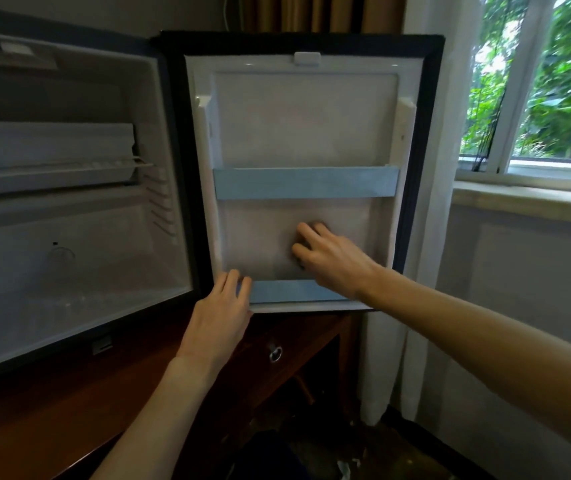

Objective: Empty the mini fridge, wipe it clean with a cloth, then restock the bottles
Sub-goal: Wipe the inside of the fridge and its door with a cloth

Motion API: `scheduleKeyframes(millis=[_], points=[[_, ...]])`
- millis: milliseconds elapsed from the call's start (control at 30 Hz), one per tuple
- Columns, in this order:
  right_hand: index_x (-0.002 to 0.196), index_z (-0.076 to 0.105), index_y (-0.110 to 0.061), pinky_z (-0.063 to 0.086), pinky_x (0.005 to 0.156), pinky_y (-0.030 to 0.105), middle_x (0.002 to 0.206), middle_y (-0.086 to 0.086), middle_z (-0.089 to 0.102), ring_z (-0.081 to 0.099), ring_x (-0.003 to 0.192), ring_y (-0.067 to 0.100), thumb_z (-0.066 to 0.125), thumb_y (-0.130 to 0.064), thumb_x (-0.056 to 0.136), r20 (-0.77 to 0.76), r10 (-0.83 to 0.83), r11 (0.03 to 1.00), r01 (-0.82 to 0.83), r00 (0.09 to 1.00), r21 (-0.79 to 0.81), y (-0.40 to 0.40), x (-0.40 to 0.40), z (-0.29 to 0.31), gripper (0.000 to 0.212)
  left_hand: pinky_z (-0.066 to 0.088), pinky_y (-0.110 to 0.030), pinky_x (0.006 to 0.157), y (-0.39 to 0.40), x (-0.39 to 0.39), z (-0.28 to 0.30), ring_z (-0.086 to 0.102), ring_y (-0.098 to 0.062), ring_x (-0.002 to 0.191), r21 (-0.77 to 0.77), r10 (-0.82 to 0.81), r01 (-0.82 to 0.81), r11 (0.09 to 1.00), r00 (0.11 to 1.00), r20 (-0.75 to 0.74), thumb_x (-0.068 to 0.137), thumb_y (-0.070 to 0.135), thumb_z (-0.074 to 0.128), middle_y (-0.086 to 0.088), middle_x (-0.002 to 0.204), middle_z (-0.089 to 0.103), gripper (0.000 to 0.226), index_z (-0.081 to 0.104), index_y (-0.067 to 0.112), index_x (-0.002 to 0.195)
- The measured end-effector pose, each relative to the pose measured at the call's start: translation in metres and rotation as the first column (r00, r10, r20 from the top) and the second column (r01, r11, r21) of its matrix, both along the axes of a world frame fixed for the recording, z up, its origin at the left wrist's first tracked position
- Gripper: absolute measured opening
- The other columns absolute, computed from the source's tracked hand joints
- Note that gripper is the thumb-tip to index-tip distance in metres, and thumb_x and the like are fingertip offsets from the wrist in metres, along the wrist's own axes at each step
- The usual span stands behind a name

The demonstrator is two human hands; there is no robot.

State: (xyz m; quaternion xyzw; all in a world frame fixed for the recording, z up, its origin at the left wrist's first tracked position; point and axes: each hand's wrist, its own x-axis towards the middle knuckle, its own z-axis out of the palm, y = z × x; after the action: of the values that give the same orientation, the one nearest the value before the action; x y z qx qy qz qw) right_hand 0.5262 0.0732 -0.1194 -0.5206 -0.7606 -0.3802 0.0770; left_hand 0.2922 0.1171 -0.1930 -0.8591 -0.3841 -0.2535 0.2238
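The mini fridge [79,299] stands open on the left, and no bottles show in its white interior. Its door [305,126] is swung fully out and faces me, with an upper blue shelf rail [306,183] and a lower blue shelf rail [287,291]. My right hand [332,258] holds a dark cloth [319,224] against the lower door panel; only slivers of cloth show past my fingers and thumb. My left hand [220,306] rests with straight fingers on the door's lower left corner, fingertips touching the end of the lower rail.
The fridge sits on a dark wooden desk [52,420] with a drawer knob [274,353] under the door. A white curtain [426,306] hangs just right of the door, beside a window [537,98]. Dark things lie on the floor [312,455] below.
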Motion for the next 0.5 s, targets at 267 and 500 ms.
scheduleKeyframes(millis=[267, 500], points=[[0.102, 0.063, -0.004, 0.05, 0.058, 0.035, 0.123, 0.019, 0.052, 0.056, 0.1, 0.036, 0.074, -0.01, 0.076, -0.033, 0.151, 0.988, -0.15, 0.988, 0.032, 0.041, -0.076, 0.005, 0.029, 0.052, -0.029, 0.049, 0.001, 0.004, 0.0, 0.058, -0.026, 0.108, 0.028, 0.043, -0.042, 0.999, 0.998, -0.039, 0.078, 0.031, 0.085, -0.011, 0.117, 0.054, 0.055, 0.061, 0.008, 0.122], [0.102, 0.059, -0.009, 0.053, 0.054, 0.035, 0.126, 0.016, 0.044, 0.05, 0.107, 0.035, 0.071, -0.007, 0.078, 0.006, 0.065, 0.998, -0.065, 0.998, 0.002, 0.015, -0.015, -0.009, 0.027, 0.049, -0.027, 0.044, 0.001, -0.001, 0.001, 0.059, -0.024, 0.101, 0.033, -0.027, 0.028, 0.999, 1.0, -0.007, 0.069, 0.028, 0.091, -0.008, 0.109, 0.054, 0.059, 0.063, 0.007, 0.118]])
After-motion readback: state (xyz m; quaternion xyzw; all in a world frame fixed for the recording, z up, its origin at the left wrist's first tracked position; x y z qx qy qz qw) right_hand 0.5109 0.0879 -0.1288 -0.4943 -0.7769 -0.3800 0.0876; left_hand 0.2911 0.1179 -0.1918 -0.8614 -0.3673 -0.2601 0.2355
